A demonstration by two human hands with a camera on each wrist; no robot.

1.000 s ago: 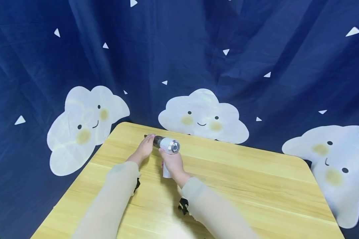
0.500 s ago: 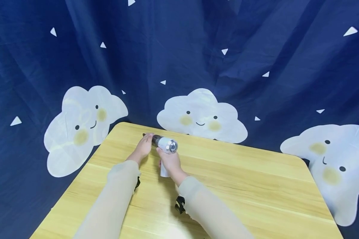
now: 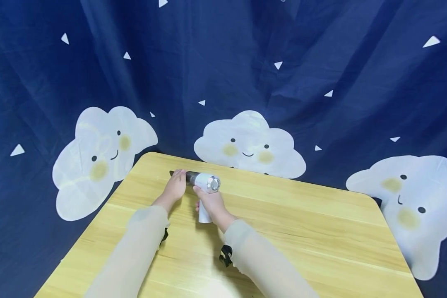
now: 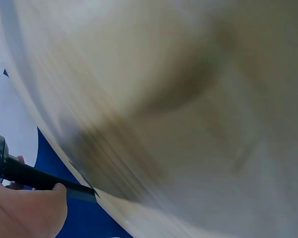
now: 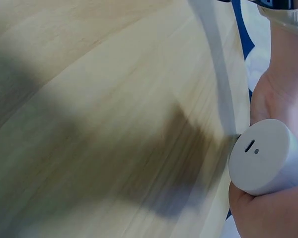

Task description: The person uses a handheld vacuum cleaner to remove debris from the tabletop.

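A white handheld device (image 3: 207,183) with a round silver grille at its back end and a dark nozzle (image 3: 189,177) lies over the far left part of the wooden table (image 3: 301,231). My right hand (image 3: 210,203) grips its white handle (image 3: 203,215); in the right wrist view the handle's flat end (image 5: 264,156) shows with my palm under it. My left hand (image 3: 175,185) holds the dark nozzle near its tip. The left wrist view shows the black nozzle (image 4: 35,176) under my thumb (image 4: 37,210).
A dark blue curtain (image 3: 320,74) with white cloud faces hangs behind the table. The table's rounded far corners lie close to the curtain. Black straps (image 3: 226,255) sit on both sleeved wrists.
The device and both hands have shifted slightly left, and the nozzle tip now reaches a little further left. The grips are unchanged.
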